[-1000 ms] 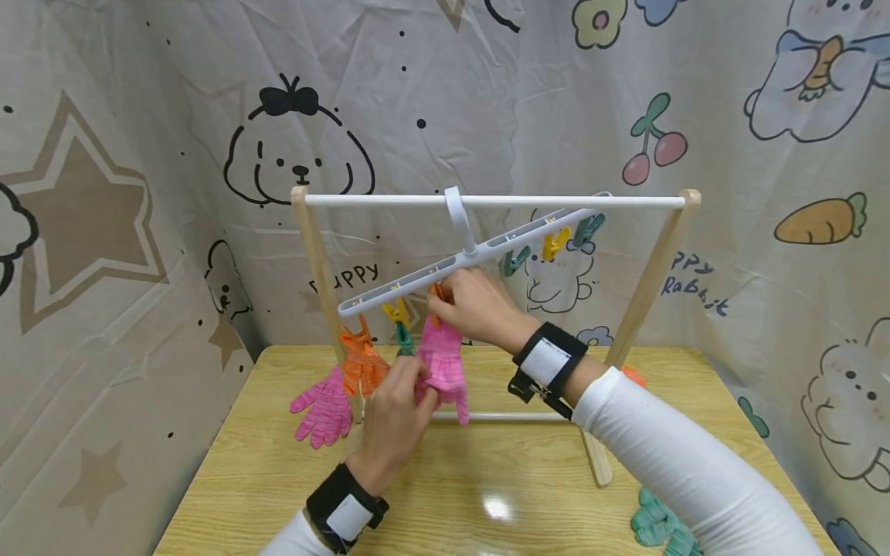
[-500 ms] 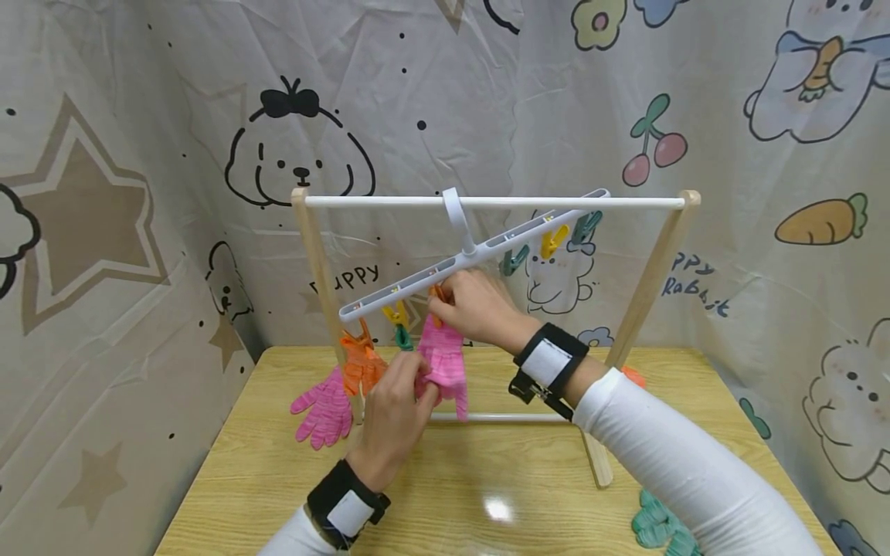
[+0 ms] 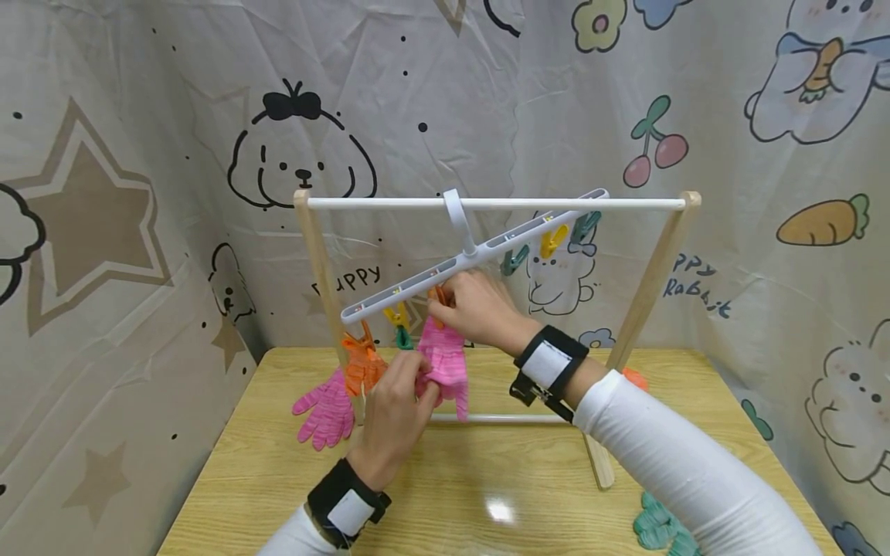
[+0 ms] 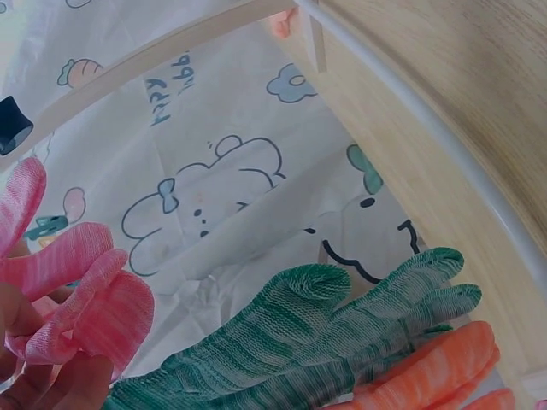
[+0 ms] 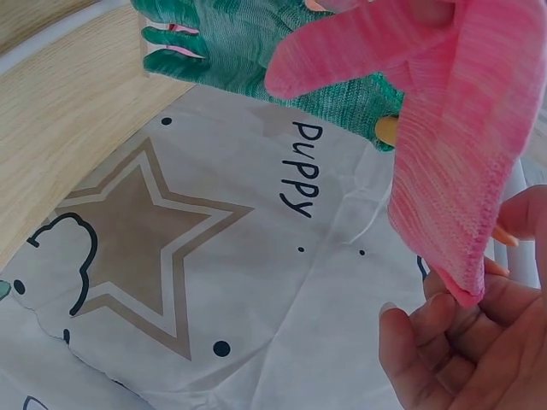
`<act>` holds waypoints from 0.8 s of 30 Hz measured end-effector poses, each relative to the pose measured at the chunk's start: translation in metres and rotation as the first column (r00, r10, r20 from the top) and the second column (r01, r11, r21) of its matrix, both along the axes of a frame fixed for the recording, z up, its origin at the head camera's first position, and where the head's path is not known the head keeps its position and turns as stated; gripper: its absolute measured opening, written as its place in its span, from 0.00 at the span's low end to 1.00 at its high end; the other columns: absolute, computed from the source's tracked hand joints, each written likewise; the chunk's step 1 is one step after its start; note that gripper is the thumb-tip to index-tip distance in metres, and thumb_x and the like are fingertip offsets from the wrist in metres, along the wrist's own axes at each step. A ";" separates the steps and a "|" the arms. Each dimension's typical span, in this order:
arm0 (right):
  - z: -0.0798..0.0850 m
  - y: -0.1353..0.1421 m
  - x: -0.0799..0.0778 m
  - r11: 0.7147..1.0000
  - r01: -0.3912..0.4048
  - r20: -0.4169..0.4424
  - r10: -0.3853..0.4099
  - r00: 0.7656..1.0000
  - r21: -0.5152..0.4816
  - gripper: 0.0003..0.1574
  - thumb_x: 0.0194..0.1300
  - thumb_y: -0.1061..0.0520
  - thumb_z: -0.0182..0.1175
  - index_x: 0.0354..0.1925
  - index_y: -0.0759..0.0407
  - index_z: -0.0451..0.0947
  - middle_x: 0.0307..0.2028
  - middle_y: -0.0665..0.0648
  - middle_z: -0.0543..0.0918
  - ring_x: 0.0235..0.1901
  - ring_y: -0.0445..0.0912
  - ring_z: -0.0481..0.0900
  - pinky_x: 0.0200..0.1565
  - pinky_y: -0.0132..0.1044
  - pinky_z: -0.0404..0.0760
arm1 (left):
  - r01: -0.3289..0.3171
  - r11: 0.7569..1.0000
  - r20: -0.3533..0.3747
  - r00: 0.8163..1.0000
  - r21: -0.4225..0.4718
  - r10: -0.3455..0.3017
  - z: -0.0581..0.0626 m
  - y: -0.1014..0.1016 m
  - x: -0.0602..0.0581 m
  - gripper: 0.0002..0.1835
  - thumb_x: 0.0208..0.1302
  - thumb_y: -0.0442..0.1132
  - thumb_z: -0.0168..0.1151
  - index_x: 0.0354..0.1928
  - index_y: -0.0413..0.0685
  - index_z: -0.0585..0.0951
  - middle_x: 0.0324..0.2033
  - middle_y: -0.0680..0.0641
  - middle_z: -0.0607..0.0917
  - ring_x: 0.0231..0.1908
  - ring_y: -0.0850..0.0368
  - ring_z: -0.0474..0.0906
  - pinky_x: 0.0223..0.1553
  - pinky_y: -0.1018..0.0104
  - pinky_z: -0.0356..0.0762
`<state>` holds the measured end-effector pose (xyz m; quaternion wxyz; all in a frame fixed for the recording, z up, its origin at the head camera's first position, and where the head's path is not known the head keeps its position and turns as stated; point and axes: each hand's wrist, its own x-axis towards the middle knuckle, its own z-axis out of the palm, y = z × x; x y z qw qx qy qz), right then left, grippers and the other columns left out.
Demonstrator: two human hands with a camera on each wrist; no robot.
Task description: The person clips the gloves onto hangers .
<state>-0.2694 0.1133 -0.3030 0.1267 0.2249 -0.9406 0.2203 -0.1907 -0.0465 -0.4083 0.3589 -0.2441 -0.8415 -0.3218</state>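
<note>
The right hand (image 3: 480,305) pinches an orange clip (image 3: 437,296) under the tilted hanger (image 3: 501,243), while the left hand (image 3: 392,405) pinches the lower part of the pink glove (image 3: 447,361). This glove hangs at that clip, beside a hanging green glove (image 4: 282,342). A second pink glove (image 3: 327,411) lies on the table (image 3: 501,471).

pink glove (image 3: 448,357) | hangs fingers-down | top apparently in orange clip (image 3: 436,295)
</note>
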 end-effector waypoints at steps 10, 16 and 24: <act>0.000 0.000 0.001 1.000 0.003 0.003 -0.003 1.000 -0.002 0.24 0.66 0.48 0.59 0.15 0.49 0.65 0.12 0.45 0.64 0.13 0.38 0.60 0.15 0.28 0.57 | 0.000 1.000 0.002 1.000 -0.010 0.000 0.002 0.000 0.000 0.15 0.53 0.27 0.74 0.37 0.43 0.77 0.29 0.50 0.78 0.26 0.62 0.73 0.24 0.76 0.74; -0.001 0.000 0.002 1.000 0.003 0.004 -0.003 1.000 -0.006 0.22 0.66 0.47 0.60 0.17 0.50 0.68 0.13 0.46 0.68 0.14 0.39 0.63 0.15 0.28 0.59 | -0.008 1.000 0.005 1.000 -0.019 0.008 0.002 0.001 0.001 0.15 0.53 0.27 0.74 0.38 0.43 0.77 0.30 0.49 0.78 0.26 0.62 0.74 0.24 0.75 0.75; -0.004 0.001 0.001 1.000 0.005 -0.008 -0.005 1.000 -0.017 0.23 0.66 0.44 0.62 0.19 0.50 0.67 0.16 0.47 0.68 0.16 0.40 0.64 0.17 0.29 0.60 | -0.011 1.000 0.002 1.000 -0.026 0.011 0.002 0.001 0.002 0.15 0.52 0.27 0.74 0.38 0.44 0.77 0.30 0.50 0.78 0.26 0.62 0.74 0.24 0.75 0.75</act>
